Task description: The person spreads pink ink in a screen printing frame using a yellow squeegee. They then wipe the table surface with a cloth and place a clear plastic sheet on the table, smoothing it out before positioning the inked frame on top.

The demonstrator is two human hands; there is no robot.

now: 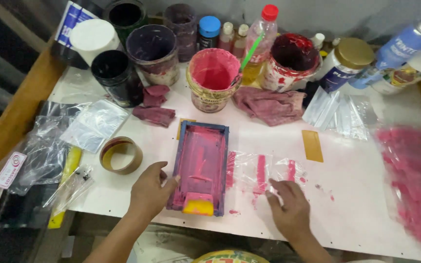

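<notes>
A small blue-framed printing screen, smeared with pink ink, lies flat on the white table. A yellow squeegee block rests at its near end. My left hand holds the screen's left edge near the front corner. My right hand rests with fingers spread on a clear plastic bag that lies just right of the screen and carries pink printed stripes.
Several ink pots stand at the back, among them a pink one with a green stick. Stained rags, a tape roll, clear bags, a yellow card and bottles lie around. A pink smear covers the right side.
</notes>
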